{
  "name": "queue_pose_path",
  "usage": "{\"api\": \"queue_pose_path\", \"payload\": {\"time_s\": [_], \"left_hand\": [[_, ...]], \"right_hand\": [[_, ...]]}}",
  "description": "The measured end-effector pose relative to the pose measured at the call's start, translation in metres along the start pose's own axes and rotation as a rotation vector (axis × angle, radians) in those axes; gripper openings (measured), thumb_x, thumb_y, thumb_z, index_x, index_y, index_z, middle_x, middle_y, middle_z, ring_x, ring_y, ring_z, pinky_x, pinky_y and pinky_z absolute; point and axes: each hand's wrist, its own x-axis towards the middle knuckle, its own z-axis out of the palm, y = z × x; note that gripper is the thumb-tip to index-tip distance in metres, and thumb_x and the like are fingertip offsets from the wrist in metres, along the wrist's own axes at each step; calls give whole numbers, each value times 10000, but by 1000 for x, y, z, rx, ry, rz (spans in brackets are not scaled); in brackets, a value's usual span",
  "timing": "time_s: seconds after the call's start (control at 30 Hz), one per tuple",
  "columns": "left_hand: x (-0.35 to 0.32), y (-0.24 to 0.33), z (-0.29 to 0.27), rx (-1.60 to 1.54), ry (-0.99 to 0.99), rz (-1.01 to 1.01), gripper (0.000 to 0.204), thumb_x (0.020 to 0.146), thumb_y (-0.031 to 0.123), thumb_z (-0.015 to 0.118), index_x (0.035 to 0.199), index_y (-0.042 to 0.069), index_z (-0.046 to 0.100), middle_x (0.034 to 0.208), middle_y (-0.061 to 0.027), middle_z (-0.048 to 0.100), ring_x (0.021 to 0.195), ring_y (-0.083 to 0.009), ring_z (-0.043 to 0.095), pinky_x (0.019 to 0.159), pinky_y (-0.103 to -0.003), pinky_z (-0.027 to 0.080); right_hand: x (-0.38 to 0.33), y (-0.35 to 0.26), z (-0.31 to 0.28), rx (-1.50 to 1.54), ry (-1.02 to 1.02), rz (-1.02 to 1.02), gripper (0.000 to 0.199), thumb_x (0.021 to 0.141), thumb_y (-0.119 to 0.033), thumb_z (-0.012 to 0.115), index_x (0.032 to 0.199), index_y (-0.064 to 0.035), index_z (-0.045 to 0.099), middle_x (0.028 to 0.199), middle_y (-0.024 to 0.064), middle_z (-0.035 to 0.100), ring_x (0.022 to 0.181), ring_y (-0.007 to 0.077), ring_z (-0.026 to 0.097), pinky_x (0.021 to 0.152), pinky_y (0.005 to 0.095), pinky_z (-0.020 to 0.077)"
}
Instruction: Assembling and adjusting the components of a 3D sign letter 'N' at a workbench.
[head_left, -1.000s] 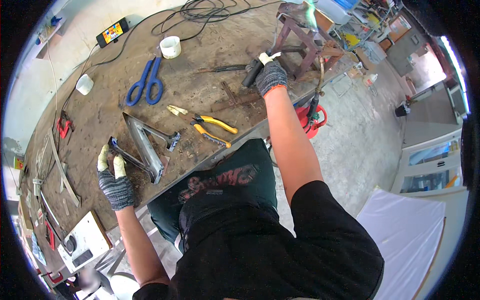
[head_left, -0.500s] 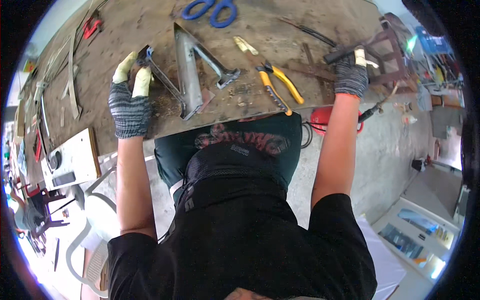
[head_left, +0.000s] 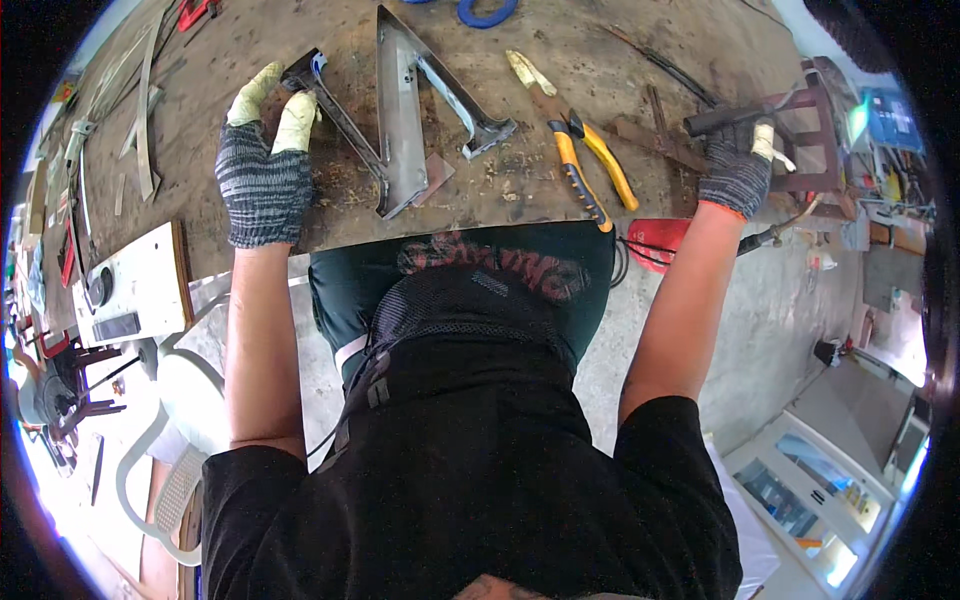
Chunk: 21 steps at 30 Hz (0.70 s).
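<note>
My left hand (head_left: 265,175), in a grey striped glove with pale tape on thumb and forefinger, pinches the left end of a zigzag grey metal piece (head_left: 403,120). That piece rests on the worn workbench (head_left: 340,225). At the right, my right hand (head_left: 738,165), gloved alike with one taped finger, is closed around a dark round bar (head_left: 712,122); its far fingers are partly hidden. Between my hands lie yellow-and-black handled pliers (head_left: 592,165), their jaws pointing away. A small flat square plate (head_left: 437,178) sits against the metal piece.
A thin black-handled rod (head_left: 665,65) and rusty strips (head_left: 660,145) lie near my right hand. A brown metal frame (head_left: 822,130) stands beyond it. Blue handle loops (head_left: 487,12) show at the far edge. Metal strips (head_left: 147,110) lie left; a white chair (head_left: 185,400) stands below.
The view has shifted, so the bench and its contents appear farther up and right. Both hands stay at the same things.
</note>
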Motion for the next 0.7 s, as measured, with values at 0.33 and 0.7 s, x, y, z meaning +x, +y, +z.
{"api": "queue_pose_path", "payload": {"time_s": [0.33,0.7], "left_hand": [[16,-18,-16,345,55,17,483,940,217,693,1366,37,555,1295,-153,642,1183,-218,602,1039,-347,450],[50,-4,-20,614,-236,283,313,834,107,647,1137,33,668,1108,-200,683,1056,-374,646,929,-430,509]], "right_hand": [[-71,-67,-13,-114,321,-310,277,980,-195,549,1164,-54,701,1077,72,730,977,231,670,923,342,496],[-197,-255,168,-312,-707,-180,515,776,-253,825,1224,-59,661,934,144,716,802,291,695,759,399,552]]}}
